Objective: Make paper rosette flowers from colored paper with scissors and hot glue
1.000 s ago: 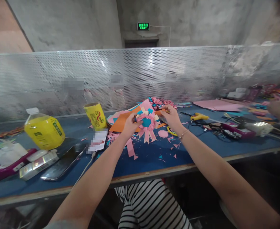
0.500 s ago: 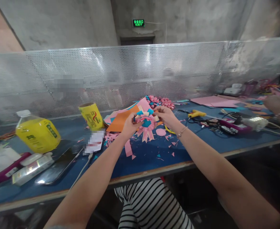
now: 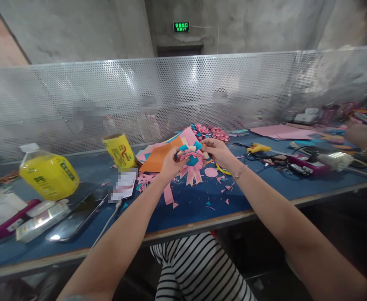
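My right hand [image 3: 219,153] has slid in toward the paper rosette [image 3: 192,161]. Its fingers [image 3: 206,145] now pinch the top petals, closer to my left fingers [image 3: 176,154].

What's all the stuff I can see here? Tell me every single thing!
paper rosette: one, pink with blue middle, between both hands
orange sheet: one, orange, behind the rosette
paper flowers: several, pink and blue, by the screen
scraps: many, mostly pink, on the table
bottle: one, yellow, far left
roll: one, yellow, left of the sheet
phone: one, black, front left
glue gun: one, yellow, right side
table: one, blue, under everything
screen: one, silver mesh, behind the table
another person's hand: one, far right
left hand: one, gripping the rosette's left edge
right hand: one, fingers pinching its top
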The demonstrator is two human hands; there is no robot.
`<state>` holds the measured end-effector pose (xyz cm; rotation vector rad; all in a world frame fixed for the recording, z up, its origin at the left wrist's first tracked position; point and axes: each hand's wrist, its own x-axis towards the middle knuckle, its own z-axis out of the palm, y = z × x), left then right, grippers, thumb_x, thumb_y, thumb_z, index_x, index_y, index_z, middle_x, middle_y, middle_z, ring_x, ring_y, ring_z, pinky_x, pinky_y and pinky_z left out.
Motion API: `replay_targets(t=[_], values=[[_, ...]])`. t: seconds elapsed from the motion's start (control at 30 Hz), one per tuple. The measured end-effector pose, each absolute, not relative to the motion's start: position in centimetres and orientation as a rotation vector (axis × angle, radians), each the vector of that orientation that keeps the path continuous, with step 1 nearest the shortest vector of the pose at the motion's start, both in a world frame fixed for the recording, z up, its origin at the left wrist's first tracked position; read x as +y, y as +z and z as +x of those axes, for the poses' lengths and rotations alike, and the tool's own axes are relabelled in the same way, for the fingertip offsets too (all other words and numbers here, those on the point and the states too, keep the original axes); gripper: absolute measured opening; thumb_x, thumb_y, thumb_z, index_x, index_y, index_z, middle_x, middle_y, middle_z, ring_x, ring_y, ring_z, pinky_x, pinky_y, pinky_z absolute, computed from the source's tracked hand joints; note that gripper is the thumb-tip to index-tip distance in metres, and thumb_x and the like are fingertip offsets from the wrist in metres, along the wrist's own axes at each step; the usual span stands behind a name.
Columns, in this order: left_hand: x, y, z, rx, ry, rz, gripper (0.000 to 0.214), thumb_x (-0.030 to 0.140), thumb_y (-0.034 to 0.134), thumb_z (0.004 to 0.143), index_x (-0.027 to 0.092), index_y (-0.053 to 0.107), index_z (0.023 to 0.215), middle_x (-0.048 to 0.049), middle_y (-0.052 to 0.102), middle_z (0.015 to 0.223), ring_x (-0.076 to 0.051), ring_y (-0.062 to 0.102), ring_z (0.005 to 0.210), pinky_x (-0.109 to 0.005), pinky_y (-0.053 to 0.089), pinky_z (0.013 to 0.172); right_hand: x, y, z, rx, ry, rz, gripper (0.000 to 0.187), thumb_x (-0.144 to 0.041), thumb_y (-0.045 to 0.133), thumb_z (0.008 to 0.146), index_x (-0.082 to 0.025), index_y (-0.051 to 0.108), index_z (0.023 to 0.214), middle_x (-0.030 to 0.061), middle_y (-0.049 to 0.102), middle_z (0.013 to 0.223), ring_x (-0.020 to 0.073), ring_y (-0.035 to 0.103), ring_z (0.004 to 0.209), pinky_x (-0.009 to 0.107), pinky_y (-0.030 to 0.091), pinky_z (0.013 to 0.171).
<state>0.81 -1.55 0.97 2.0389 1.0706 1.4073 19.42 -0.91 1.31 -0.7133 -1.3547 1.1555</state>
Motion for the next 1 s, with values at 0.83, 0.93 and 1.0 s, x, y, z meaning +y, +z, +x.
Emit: replay_targets(t=[0.83,0.93,1.0], values=[[-1.5,0.7,0.0,1.025,1.861,2.66,0.016,0.004,0.051,0.066,0.019,0.051,0.069,-0.0012,0.056,0.071,-0.016,0.051,0.074,-0.028,0.04,0.068,-1.7,0.5,19.3,-1.889,0.251,-0.504,0.03,-0.016,0.061,0.07,-0.022,0.049,0.097,0.0041,0.056,0.093,0.0164,0.056,0.089,0.033,0.047,0.08],[-1.4,0.5,-0.3,0.937,2.061,2.79,0.016,0.005,0.051,0.07,0.02,0.054,0.071,-0.0015,0.059,0.072,-0.016,0.052,0.076,-0.03,0.04,0.072,-2.6,0.8,19.3,-1.948,-0.018,-0.479,0.027,-0.011,0.057,0.07,-0.022,0.048,0.093,0.0048,0.056,0.092,0.0174,0.055,0.088,0.034,0.046,0.078],[-1.6,0.5,-0.3,0.909,2.177,2.827,0.017,0.005,0.051,0.072,0.021,0.056,0.07,-0.0012,0.06,0.072,-0.016,0.051,0.075,-0.03,0.039,0.072,-3.1,1.0,19.2,-1.958,-0.177,-0.458,0.028,-0.008,0.055,0.069,-0.022,0.048,0.093,0.0046,0.056,0.09,0.0182,0.054,0.087,0.035,0.046,0.078]])
